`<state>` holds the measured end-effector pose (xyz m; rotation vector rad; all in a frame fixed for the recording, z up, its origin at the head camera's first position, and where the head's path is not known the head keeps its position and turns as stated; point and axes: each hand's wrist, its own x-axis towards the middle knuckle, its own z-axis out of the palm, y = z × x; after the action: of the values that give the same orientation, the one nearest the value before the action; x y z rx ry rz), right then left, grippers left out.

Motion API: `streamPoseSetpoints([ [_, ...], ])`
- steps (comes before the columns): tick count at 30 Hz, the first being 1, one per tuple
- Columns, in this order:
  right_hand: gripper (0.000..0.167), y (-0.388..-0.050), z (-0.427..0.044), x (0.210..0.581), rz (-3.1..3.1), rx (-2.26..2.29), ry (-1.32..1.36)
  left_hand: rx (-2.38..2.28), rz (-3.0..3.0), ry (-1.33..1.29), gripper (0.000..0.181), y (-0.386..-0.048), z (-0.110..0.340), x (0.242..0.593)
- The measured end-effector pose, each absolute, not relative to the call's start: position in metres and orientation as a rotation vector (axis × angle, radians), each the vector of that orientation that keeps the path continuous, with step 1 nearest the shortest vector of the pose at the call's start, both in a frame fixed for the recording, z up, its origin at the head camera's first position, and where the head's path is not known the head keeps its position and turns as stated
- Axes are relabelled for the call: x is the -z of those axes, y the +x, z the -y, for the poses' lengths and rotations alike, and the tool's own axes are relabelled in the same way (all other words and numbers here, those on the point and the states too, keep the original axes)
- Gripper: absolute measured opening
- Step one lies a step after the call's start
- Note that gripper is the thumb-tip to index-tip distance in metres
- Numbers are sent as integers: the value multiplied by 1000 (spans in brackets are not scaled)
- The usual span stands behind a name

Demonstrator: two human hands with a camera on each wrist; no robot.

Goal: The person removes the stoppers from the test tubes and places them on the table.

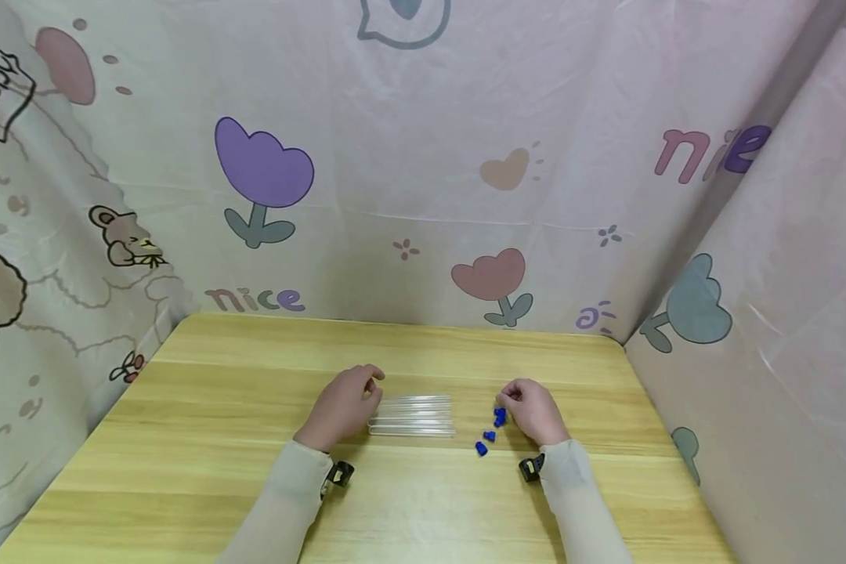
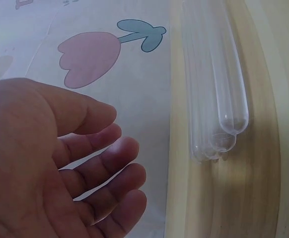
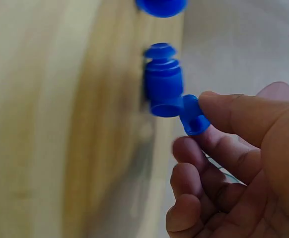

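Note:
Several clear test tubes lie side by side on the table, their rounded ends toward my left hand. The left hand hovers beside those ends with its fingers loosely bent and nothing in them. To the right of the tubes, my right hand pinches a small blue test tube stopper between thumb and index finger. Against it lies another blue stopper, with a third blue piece partly cut off by the frame edge. In the head view, more stoppers trail toward the front.
The light wooden table is bounded at the back and sides by a printed curtain. Black wrist cameras sit on both sleeves, close above the tabletop.

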<state>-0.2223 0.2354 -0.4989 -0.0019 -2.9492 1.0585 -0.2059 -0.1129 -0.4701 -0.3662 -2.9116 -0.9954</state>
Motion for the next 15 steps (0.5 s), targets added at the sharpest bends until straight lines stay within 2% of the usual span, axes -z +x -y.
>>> streamPoseSetpoints([
  [15, 11, -222, -238, 507, 2983, -1085, -6, 1000, 2922, -379, 26, -205, 112, 472],
])
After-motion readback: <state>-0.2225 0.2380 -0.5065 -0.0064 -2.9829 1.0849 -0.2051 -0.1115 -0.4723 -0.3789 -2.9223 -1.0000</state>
